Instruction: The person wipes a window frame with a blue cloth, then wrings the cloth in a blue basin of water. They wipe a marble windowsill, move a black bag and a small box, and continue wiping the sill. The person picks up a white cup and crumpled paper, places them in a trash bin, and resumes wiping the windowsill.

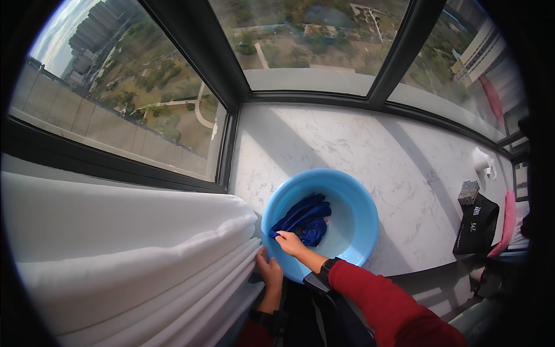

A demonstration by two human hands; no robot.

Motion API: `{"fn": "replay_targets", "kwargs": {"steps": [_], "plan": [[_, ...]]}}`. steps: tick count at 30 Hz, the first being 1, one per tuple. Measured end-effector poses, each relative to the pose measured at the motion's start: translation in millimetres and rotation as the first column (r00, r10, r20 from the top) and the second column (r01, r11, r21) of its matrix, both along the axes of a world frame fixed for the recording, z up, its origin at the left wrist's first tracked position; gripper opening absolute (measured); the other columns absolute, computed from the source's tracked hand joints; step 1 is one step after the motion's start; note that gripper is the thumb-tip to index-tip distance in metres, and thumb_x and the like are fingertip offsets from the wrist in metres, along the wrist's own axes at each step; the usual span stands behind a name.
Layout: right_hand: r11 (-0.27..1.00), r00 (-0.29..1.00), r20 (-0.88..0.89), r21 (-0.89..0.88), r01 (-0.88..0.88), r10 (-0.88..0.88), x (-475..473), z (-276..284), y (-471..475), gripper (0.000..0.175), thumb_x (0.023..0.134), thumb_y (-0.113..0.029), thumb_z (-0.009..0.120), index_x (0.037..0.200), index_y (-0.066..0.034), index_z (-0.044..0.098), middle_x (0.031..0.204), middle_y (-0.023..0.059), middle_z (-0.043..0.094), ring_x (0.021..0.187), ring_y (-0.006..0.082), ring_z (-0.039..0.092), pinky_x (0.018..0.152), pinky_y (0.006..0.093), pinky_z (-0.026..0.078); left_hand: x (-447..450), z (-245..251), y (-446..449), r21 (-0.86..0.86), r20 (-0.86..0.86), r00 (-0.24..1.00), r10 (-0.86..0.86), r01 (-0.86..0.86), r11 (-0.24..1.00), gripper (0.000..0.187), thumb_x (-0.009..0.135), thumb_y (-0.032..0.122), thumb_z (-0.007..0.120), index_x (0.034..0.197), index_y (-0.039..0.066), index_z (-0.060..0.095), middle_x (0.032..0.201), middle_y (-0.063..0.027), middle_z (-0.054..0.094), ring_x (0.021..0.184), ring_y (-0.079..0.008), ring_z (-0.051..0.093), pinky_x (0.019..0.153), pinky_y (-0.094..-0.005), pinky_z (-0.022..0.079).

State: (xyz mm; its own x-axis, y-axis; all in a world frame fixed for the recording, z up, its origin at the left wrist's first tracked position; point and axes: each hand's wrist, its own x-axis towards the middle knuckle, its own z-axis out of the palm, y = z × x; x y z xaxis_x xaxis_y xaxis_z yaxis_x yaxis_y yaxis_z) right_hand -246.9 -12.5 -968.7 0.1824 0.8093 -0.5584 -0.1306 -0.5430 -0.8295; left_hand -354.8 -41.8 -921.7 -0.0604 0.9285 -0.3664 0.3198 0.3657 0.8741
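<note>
A light blue plastic basin (366,217) stands before me at the near edge of the ledge, with some water in its bottom. Wet dark blue cloth (303,212) lies bunched in its left half. My right hand (291,243) reaches over the near rim and pinches one end of that cloth against the basin's left inner side. At the outer left of the rim is my left hand (269,271), thumb and fingers apart, close by the white curtain (173,234). Whether it grips the rim is not clear.
The basin rests on a white marble-patterned window ledge (347,139). Dark window frames (303,96) border it. To the right are a black bag (477,225) bearing writing, a small patterned box (468,192), a white roll-like object (481,158) and a pink cushion-like item (505,223).
</note>
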Motion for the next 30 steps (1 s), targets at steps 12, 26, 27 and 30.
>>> {"fn": "replay_targets", "kwargs": {"steps": [12,26,27,30], "plan": [[0.983,0.981,-0.193,-0.174,-0.066,0.031,37.2,43.6,-86.1,0.022,0.091,-0.015,0.051,0.089,-0.0022,0.069,0.076,-0.0029,0.060,0.070,0.0078,0.053,0.066,0.0250,0.042,-12.1,-7.8,4.5,-0.085,0.017,0.999,0.030,-0.028,0.996,0.044,0.089,-0.003,0.042,0.133,-0.005,0.038,0.137,-0.0251,0.044,0.131,-0.0328,0.043,0.109,-0.0398,0.032],[0.933,0.977,0.127,-0.297,0.202,-0.171,28.9,-4.6,78.4,0.025,0.091,-0.015,0.048,0.093,0.0034,0.065,0.092,0.0150,0.067,0.087,0.0217,0.062,0.077,0.0362,0.046,-11.3,-11.2,-3.4,-0.110,-0.110,0.994,-0.010,-0.002,0.994,0.047,0.085,-0.003,0.050,0.131,-0.005,0.038,0.134,-0.0246,0.047,0.127,-0.0312,0.048,0.108,-0.0387,0.035],[0.914,0.960,0.122,-0.297,0.276,-0.250,43.6,-5.1,88.0,0.024,0.091,-0.013,0.048,0.092,0.0041,0.064,0.091,0.0137,0.066,0.085,0.0209,0.061,0.077,0.0359,0.046,-10.4,-9.1,-4.3,-0.097,-0.134,0.991,-0.027,0.014,0.995,0.049,0.084,-0.003,0.053,0.131,-0.005,0.039,0.133,-0.0248,0.048,0.126,-0.0315,0.048,0.107,-0.0386,0.035],[0.883,0.899,0.232,-0.211,0.420,-0.372,95.8,-4.4,101.2,0.027,0.088,-0.017,0.048,0.092,0.0051,0.064,0.099,0.0243,0.066,0.098,0.0396,0.062,0.083,0.0436,0.046,-10.1,-0.7,-8.3,0.008,-0.266,0.937,-0.226,0.237,0.972,0.057,0.080,0.005,0.061,0.131,-0.007,0.038,0.133,-0.0293,0.046,0.124,-0.0407,0.048,0.106,-0.0423,0.036]]}}
